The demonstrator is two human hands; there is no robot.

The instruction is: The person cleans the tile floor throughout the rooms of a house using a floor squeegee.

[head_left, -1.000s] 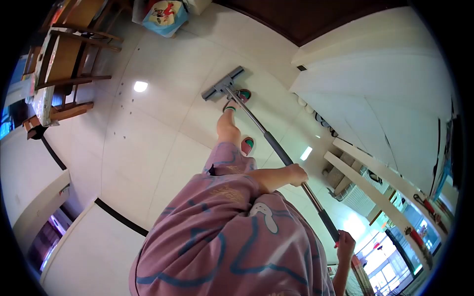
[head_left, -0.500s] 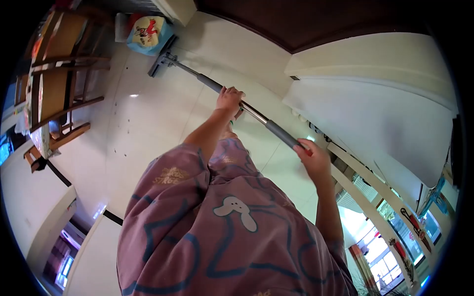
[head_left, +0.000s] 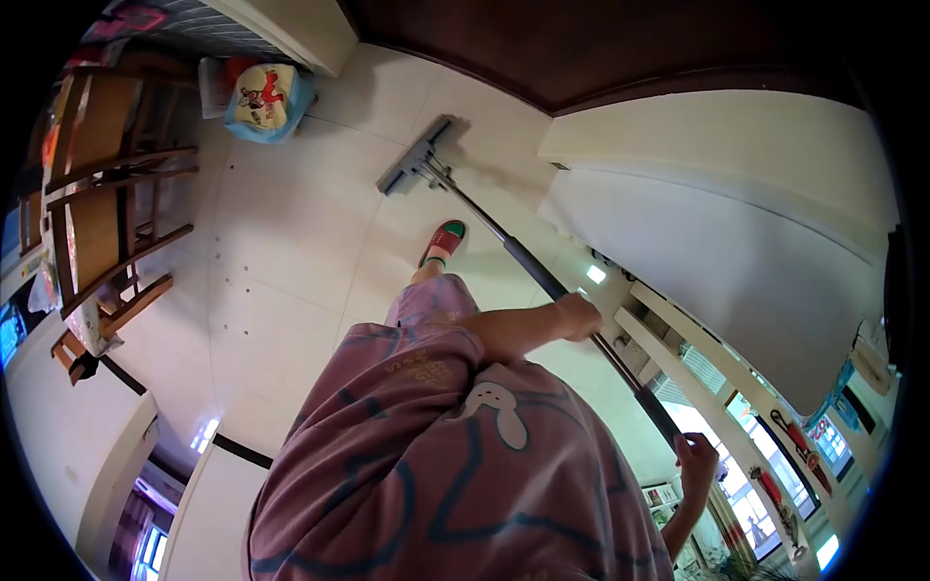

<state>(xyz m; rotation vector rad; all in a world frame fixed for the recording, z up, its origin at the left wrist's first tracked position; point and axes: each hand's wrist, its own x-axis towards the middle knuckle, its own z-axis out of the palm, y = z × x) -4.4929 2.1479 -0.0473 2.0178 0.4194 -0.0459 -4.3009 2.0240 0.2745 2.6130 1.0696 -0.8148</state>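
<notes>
A sponge mop with a wide grey head rests on the pale tiled floor, its long pole slanting down to the right. My left hand reaches across my body and is closed around the pole's middle, just below the upper dark grip. Farther down, my right hand is closed at the end of the pole, by the lower dark grip. One foot in a red and green shoe stands on the floor below the mop head.
A blue bag with a printed front sits on the floor at upper left. Wooden chairs line the table on the left. A dark door is at the top, and a white panel stands on the right. Small dark specks dot the floor.
The mop head has been drawn back from beside the blue bag, toward the right. Both hands have moved right and down with the pole. The red and green shoe has come into view.
</notes>
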